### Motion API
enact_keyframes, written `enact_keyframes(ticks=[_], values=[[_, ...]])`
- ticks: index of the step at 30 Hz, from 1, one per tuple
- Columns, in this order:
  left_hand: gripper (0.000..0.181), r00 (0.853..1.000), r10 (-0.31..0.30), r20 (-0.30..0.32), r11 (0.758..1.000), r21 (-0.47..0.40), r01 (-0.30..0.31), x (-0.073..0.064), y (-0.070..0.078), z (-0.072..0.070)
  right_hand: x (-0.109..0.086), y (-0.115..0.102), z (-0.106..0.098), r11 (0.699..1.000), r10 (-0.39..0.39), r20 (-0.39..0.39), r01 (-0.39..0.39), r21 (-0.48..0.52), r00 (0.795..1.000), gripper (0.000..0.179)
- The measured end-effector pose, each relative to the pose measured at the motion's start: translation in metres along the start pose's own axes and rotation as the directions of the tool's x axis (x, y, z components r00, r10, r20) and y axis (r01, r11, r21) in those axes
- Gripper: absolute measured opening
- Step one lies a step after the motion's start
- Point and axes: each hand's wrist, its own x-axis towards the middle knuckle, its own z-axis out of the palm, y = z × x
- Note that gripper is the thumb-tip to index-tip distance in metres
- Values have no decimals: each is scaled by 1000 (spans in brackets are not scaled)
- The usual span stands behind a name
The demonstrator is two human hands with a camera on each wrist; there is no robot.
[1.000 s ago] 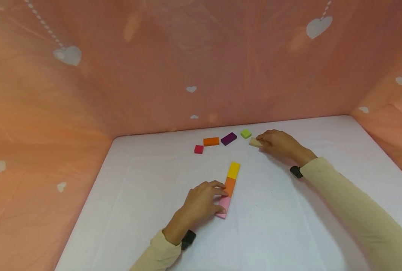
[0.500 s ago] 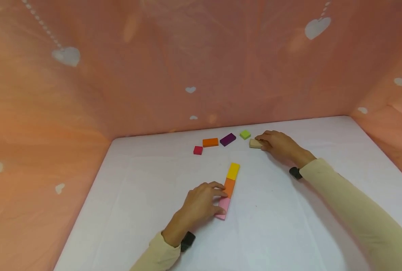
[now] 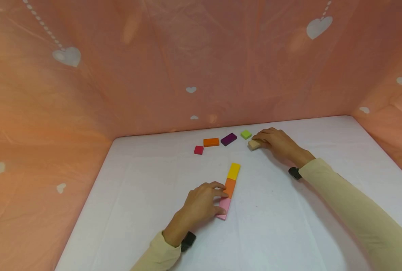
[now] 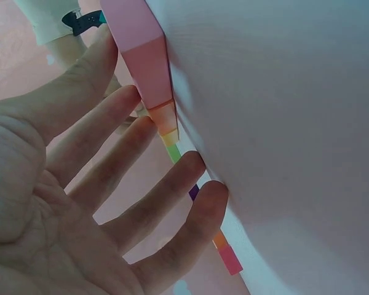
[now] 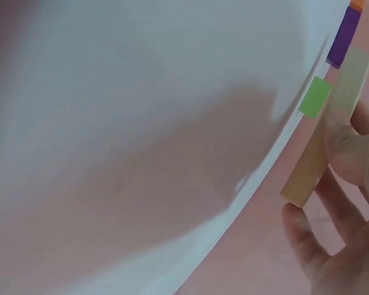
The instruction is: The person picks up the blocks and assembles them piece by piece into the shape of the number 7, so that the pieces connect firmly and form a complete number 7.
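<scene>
While the right hand (image 3: 278, 143) pinches beige block (image 3: 253, 145) (both ends protruding), left hand (image 3: 200, 203) loose, touching pink block (image 3: 225, 203)

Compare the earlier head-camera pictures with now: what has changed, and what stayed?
The right hand, already at the beige block, has turned it and drawn it slightly nearer. Unmoved: the left hand at the three-block row, and the red block, far orange block, purple block and green block.

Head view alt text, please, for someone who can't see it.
A person's right hand holds a beige block; the left hand touches a pink block in line with an orange block and yellow block. Farther back on the white table: red block, second orange block, purple block, green block.
</scene>
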Motion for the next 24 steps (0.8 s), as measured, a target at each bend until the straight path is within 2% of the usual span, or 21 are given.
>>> enact_keyframes(ticks=[12,24], values=[[44,1000,-12,6,1000,5,12,-1,1,0,3,-4,2,999,-13,26,11,48,1000,33],[45,1000,-16,12,1000,0,16,-1,1,-1,7,-14,7,996,-40,20,38,77,999,32]])
